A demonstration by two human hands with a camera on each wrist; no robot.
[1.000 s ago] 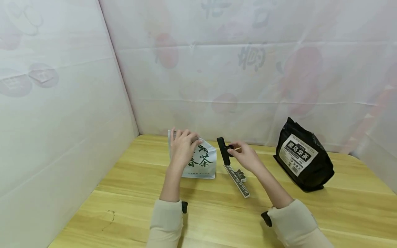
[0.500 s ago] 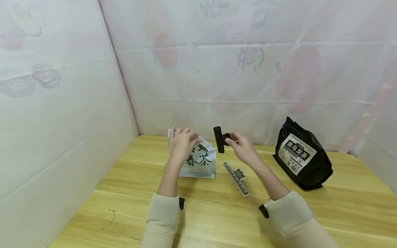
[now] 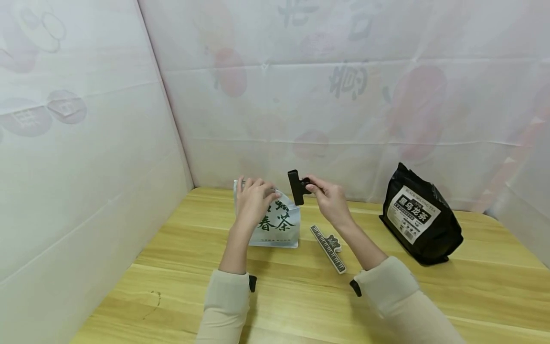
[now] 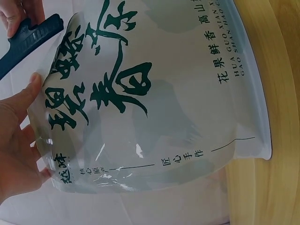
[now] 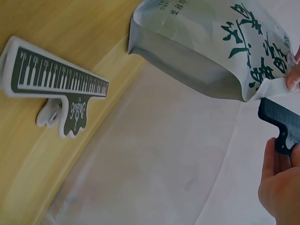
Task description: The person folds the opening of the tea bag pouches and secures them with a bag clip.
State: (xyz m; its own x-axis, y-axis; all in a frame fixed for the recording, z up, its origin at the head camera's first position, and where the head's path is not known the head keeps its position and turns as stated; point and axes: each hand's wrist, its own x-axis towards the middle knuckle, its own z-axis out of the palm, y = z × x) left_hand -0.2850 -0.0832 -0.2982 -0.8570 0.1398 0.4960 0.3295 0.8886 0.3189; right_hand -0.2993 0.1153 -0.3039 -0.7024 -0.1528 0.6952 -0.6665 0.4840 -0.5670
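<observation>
A pale tea bag (image 3: 277,227) with dark green characters stands upright on the table. My left hand (image 3: 253,200) pinches its top edge between thumb and fingers; in the left wrist view the thumb lies on the front face and the fingertips are partly hidden behind the bag. My right hand (image 3: 333,200) pinches the handles of a black clip (image 3: 296,188), raised just right of the bag's top and apart from it in the head view. A white clip (image 3: 328,249) with a piano-key pattern lies on the table below the right hand.
A black tea bag (image 3: 414,217) with a white label stands at the right of the wooden table (image 3: 172,286). Pale printed cloth (image 3: 258,110) hangs behind and on the left side.
My right hand has lifted the black clip up off the white clip's end and brought it left toward the pale bag. The left hand has kept its hold on the bag.
</observation>
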